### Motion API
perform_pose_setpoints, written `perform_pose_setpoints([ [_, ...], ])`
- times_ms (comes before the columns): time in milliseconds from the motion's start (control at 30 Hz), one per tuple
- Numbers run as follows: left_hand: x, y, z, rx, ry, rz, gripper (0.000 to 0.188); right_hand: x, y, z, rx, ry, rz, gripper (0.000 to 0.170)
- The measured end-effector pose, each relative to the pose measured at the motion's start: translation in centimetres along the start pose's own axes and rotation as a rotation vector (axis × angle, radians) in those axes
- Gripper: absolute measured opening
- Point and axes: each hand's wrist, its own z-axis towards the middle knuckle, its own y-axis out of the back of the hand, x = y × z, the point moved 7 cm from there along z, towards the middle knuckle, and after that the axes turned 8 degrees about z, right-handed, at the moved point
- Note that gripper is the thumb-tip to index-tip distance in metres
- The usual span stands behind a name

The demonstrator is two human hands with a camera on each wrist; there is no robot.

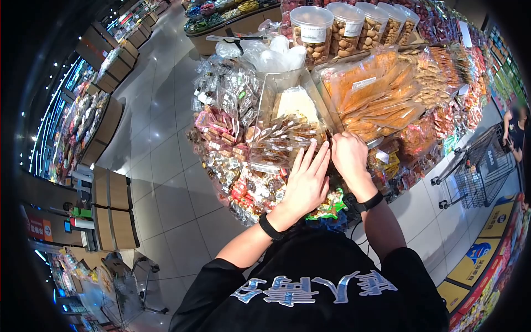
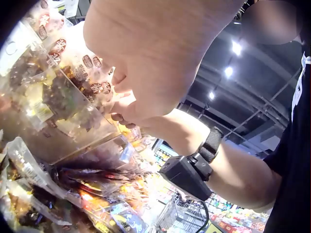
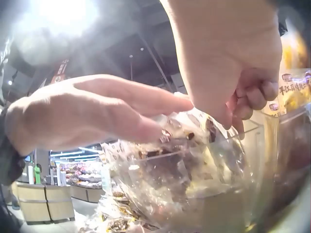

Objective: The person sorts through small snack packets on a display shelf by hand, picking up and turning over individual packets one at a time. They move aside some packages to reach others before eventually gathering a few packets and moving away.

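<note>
The left hand (image 1: pixel 307 185) lies with straight fingers over small wrapped packets (image 1: pixel 285 141) in a clear bin (image 1: pixel 326 102). In the right wrist view, the left hand (image 3: pixel 92 109) reaches in from the side, its fingertips at the wrapped packets (image 3: pixel 170 136). Beside it, at the bin's corner, the right hand (image 1: pixel 351 160) has curled fingers. Its thumb and index finger (image 3: pixel 233 116) appear to pinch a clear wrapped packet by the bin wall; the contact is partly hidden. The left hand (image 2: pixel 146 58) largely fills the left wrist view, hiding its own fingers.
Flat orange snack packs (image 1: pixel 365 94) lie in the neighbouring bin. Clear tubs of nuts (image 1: pixel 312 36) line the back. Loose candies (image 1: pixel 249 185) surround the bins. A shopping cart (image 1: pixel 481 166) and a person (image 1: pixel 517 133) are at the right; shelves (image 1: pixel 102 122) stand left across the aisle.
</note>
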Motion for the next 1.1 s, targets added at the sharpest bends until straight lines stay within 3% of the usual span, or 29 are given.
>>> perform_pose_setpoints([
  [100, 0.2, -0.2, 0.0, 0.015, 0.002, 0.019, 0.069, 0.6, 1.8, -0.7, -0.034, -0.002, 0.08, 0.016],
  [233, 0.5, 0.4, 0.0, 0.008, 0.005, -0.022, 0.067, 0.2, 5.7, -3.3, -0.307, 0.006, 0.415, 0.008],
  [300, 1.0, 1.5, -0.2, -0.052, 0.011, -0.129, 0.06, -0.9, 6.1, -5.0, -0.272, -0.004, 0.508, 0.006],
  [433, 3.3, 4.2, -2.4, -0.411, 0.074, -0.385, 0.027, -3.4, 2.3, -8.8, -0.054, -0.126, 0.599, 0.006],
  [533, 4.8, 3.1, -4.7, -0.444, 0.097, -0.48, 0.022, -3.6, -2.7, -10.3, 0.184, 0.086, 0.368, 0.037],
  [567, 4.7, 3.0, -5.2, -0.462, 0.099, -0.492, 0.021, -3.6, -4.4, -10.7, 0.345, 0.037, 0.364, 0.053],
  [600, 4.5, 2.6, -5.7, -0.428, 0.093, -0.504, 0.021, -3.0, -5.0, -10.7, 0.318, 0.139, 0.289, 0.06],
  [667, 4.4, 1.8, -6.7, -0.36, 0.083, -0.524, 0.021, -2.7, -6.1, -10.2, 0.265, 0.254, 0.193, 0.052],
  [767, 4.1, 0.4, -7.2, -0.268, 0.135, -0.581, 0.018, -4.4, -8.6, -10.0, 0.253, 0.244, 0.239, 0.043],
  [833, 4.4, -1.0, -7.7, -0.153, 0.191, -0.581, 0.016, -4.4, -7.5, -9.7, 0.189, 0.241, 0.261, 0.037],
  [933, 4.7, -2.6, -7.8, -0.13, 0.214, -0.494, 0.014, -3.9, -4.9, -9.8, 0.062, 0.258, 0.298, 0.029],
  [1067, 3.7, -3.3, -7.0, -0.113, 0.206, -0.454, 0.032, -3.1, -1.6, -11.0, -0.024, 0.255, 0.379, 0.022],
  [1100, 3.4, -3.6, -6.7, -0.072, 0.229, -0.462, 0.046, -2.7, -0.8, -11.3, -0.01, 0.246, 0.419, 0.021],
])
